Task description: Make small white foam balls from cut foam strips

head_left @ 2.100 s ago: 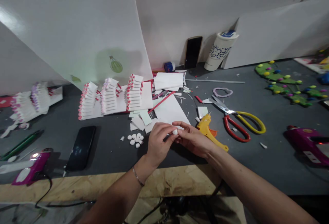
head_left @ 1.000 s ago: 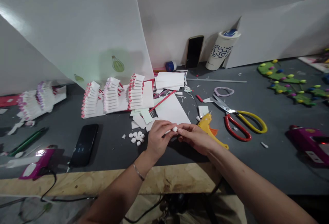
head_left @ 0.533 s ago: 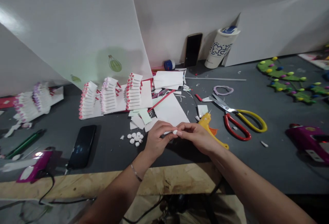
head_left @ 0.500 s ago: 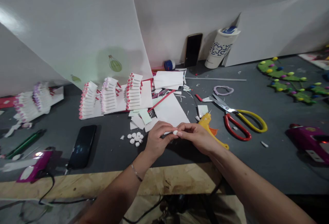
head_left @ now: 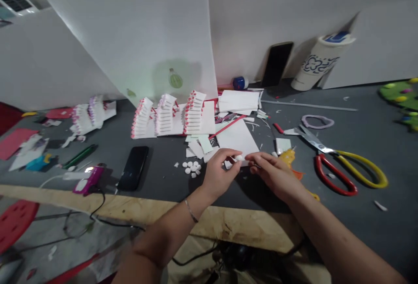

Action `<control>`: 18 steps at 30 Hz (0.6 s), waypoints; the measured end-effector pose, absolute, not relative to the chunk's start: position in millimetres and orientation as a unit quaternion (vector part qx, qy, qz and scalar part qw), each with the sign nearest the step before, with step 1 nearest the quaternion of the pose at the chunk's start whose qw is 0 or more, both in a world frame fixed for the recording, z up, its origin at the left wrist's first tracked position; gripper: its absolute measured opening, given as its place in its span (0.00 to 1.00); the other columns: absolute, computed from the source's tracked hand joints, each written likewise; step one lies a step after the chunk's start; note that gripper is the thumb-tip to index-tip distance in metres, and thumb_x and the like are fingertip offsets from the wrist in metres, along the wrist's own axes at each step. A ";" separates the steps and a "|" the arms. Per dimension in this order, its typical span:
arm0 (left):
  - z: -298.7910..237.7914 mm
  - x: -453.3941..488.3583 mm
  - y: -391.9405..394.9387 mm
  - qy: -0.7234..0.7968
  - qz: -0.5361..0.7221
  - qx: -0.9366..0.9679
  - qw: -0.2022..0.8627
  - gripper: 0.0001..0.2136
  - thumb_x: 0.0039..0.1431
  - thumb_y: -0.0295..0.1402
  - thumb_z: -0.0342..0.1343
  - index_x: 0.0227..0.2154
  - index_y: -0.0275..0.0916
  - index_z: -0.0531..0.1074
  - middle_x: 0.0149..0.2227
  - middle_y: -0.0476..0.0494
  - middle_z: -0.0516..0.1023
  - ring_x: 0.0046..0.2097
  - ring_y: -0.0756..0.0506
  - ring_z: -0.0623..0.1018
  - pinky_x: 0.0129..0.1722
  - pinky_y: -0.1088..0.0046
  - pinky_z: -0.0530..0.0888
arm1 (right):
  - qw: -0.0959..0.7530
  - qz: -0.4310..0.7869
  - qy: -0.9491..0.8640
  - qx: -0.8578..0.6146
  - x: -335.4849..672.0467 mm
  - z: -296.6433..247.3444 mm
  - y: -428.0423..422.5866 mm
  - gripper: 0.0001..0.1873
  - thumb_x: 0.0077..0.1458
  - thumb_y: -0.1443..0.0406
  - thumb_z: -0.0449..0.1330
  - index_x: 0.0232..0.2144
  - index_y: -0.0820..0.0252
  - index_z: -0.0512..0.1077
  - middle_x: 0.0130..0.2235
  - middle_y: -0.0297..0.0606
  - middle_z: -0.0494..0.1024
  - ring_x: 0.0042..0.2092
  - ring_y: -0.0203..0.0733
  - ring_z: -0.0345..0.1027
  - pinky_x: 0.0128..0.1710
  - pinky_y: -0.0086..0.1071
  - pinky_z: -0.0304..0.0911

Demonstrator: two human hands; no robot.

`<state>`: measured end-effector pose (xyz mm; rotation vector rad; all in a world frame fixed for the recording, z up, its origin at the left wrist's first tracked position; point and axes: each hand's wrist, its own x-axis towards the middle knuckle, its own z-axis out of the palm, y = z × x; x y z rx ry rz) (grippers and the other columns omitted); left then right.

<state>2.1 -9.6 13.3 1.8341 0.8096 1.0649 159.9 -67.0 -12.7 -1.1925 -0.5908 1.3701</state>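
Note:
A small white piece, rounded like the others nearby, is pinched between thumb and index finger of my left hand. Close on its right, my right hand has its fingertips pressed together, slightly apart from the piece; whether they hold anything is too small to tell. Left of my left hand lies a cluster of small white discs on the dark table. A white sheet lies just behind both hands. The yellow glue gun is partly hidden by my right hand.
Large scissors with red and yellow handles lie to the right. Behind stand white card pieces with red-tipped rows, a phone and a tumbler. Another phone and a magenta device lie left, near the table edge.
The view has swung left, so things sit farther right in the picture. My hands, earlier together at the white piece, have drawn slightly apart, the piece staying in my left fingers.

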 end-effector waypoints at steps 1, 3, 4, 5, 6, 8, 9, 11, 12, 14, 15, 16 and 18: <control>18.0 -2.4 -9.3 0.336 0.426 0.721 0.431 0.09 0.57 0.29 0.56 0.41 0.39 0.74 0.38 0.43 0.77 0.36 0.49 0.76 0.38 0.73 0.74 | 0.590 0.579 -0.243 -0.507 160.3 -14.0 -66.9 0.15 0.44 0.51 0.68 0.31 0.54 0.78 0.33 0.36 0.76 0.32 0.36 0.63 0.32 0.30 0.60; 28.0 -20.1 -7.3 0.361 0.432 0.704 0.434 0.12 0.57 0.31 0.57 0.45 0.39 0.73 0.38 0.43 0.77 0.36 0.49 0.76 0.38 0.73 0.73 | 0.601 0.574 -0.236 -0.503 160.7 -15.7 -66.8 0.14 0.45 0.52 0.69 0.30 0.54 0.78 0.34 0.36 0.75 0.32 0.36 0.64 0.31 0.30 0.60; 32.4 -33.3 -5.8 0.380 0.437 0.698 0.421 0.12 0.57 0.32 0.58 0.44 0.39 0.73 0.38 0.44 0.78 0.36 0.49 0.76 0.38 0.74 0.73 | 0.601 0.576 -0.236 -0.502 160.7 -16.0 -67.0 0.14 0.45 0.52 0.69 0.30 0.54 0.78 0.34 0.36 0.75 0.33 0.36 0.64 0.31 0.29 0.61; 35.6 -48.7 -4.1 0.403 0.429 0.700 0.404 0.11 0.57 0.33 0.58 0.43 0.39 0.74 0.37 0.44 0.78 0.36 0.49 0.76 0.37 0.74 0.73 | 0.599 0.577 -0.239 -0.501 160.4 -15.8 -67.1 0.14 0.45 0.52 0.68 0.30 0.54 0.78 0.34 0.37 0.75 0.33 0.36 0.64 0.31 0.29 0.61; 37.3 -65.5 -2.2 0.434 0.424 0.700 0.375 0.10 0.57 0.34 0.58 0.41 0.39 0.74 0.36 0.45 0.78 0.35 0.49 0.76 0.36 0.75 0.73 | 0.598 0.576 -0.242 -0.502 160.1 -15.2 -67.4 0.15 0.45 0.52 0.68 0.30 0.54 0.78 0.35 0.37 0.75 0.33 0.36 0.64 0.31 0.29 0.61; 35.3 -99.3 1.6 0.501 0.405 0.703 0.303 0.08 0.57 0.35 0.57 0.37 0.39 0.75 0.37 0.45 0.78 0.36 0.49 0.76 0.37 0.74 0.72 | 0.593 0.574 -0.251 -0.506 159.1 -13.0 -67.6 0.16 0.45 0.51 0.68 0.30 0.56 0.78 0.34 0.37 0.74 0.32 0.36 0.63 0.29 0.29 0.61; 31.6 -114.3 3.4 0.528 0.387 0.708 0.265 0.07 0.57 0.36 0.57 0.35 0.39 0.76 0.37 0.45 0.77 0.36 0.48 0.75 0.37 0.74 0.72 | 0.590 0.571 -0.259 -0.508 158.5 -11.7 -67.5 0.17 0.44 0.50 0.68 0.29 0.56 0.77 0.33 0.37 0.74 0.31 0.36 0.62 0.29 0.29 0.60; 20.4 -136.7 6.2 0.563 0.348 0.718 0.215 0.07 0.57 0.36 0.56 0.33 0.39 0.76 0.35 0.45 0.77 0.35 0.48 0.75 0.35 0.73 0.72 | 0.582 0.568 -0.273 -0.514 157.3 -9.1 -67.1 0.18 0.43 0.49 0.68 0.28 0.57 0.77 0.30 0.35 0.72 0.29 0.35 0.60 0.28 0.29 0.59; 13.9 -143.5 7.1 0.572 0.329 0.723 0.205 0.07 0.57 0.35 0.56 0.34 0.39 0.76 0.36 0.44 0.77 0.36 0.47 0.76 0.35 0.72 0.73 | 0.578 0.568 -0.278 -0.516 156.8 -8.2 -66.7 0.19 0.43 0.48 0.68 0.28 0.58 0.77 0.29 0.35 0.72 0.29 0.34 0.60 0.28 0.29 0.59; 1.9 -149.4 7.8 0.573 0.291 0.744 0.184 0.06 0.58 0.33 0.55 0.35 0.40 0.76 0.36 0.44 0.78 0.38 0.45 0.76 0.36 0.70 0.73 | 0.573 0.570 -0.282 -0.517 156.1 -7.6 -66.1 0.20 0.42 0.47 0.68 0.27 0.58 0.77 0.27 0.34 0.71 0.28 0.34 0.59 0.28 0.30 0.58; -2.6 -149.6 7.8 0.570 0.276 0.755 0.170 0.06 0.58 0.32 0.55 0.35 0.41 0.76 0.36 0.43 0.78 0.39 0.44 0.76 0.38 0.68 0.73 | 0.573 0.572 -0.281 -0.516 156.1 -8.0 -65.9 0.20 0.42 0.47 0.68 0.27 0.58 0.77 0.28 0.34 0.71 0.28 0.34 0.59 0.28 0.30 0.58; -5.9 -148.9 7.6 0.564 0.264 0.766 0.157 0.06 0.58 0.31 0.55 0.36 0.41 0.76 0.37 0.43 0.78 0.40 0.43 0.76 0.40 0.66 0.73 | 0.573 0.574 -0.279 -0.514 156.2 -8.8 -65.8 0.20 0.42 0.48 0.68 0.27 0.58 0.77 0.28 0.34 0.71 0.28 0.34 0.59 0.28 0.30 0.58; -9.0 -147.3 6.6 0.553 0.247 0.784 0.135 0.08 0.58 0.29 0.54 0.39 0.42 0.76 0.38 0.43 0.79 0.43 0.43 0.75 0.44 0.64 0.73 | 0.576 0.578 -0.278 -0.507 157.0 -10.9 -66.1 0.19 0.43 0.49 0.68 0.27 0.58 0.77 0.28 0.34 0.71 0.28 0.34 0.60 0.28 0.29 0.57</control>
